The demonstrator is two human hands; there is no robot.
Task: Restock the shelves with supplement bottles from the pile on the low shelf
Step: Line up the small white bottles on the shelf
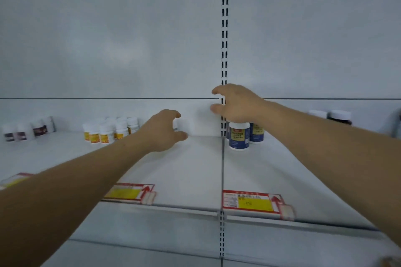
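Observation:
Both my arms reach over the white upper shelf point(195, 175). My left hand point(165, 130) hovers near the back panel with thumb and fingers spread in a wide curve. A pale blurred shape lies between them, and I cannot tell what it is. My right hand point(236, 104) is higher, by the slotted upright point(224, 50), with its fingers curved apart and nothing in them. Right below it stand two blue-labelled bottles point(238, 136). Several white bottles with yellow labels point(108, 132) stand left of my left hand. The low shelf's pile is out of view.
Small dark-labelled bottles point(26, 130) stand at the far left of the shelf, and dark jars with white lids point(339, 117) at the back right. Red and yellow price tags point(251, 201) sit on the shelf's front rail. A lower shelf panel point(152, 234) shows below.

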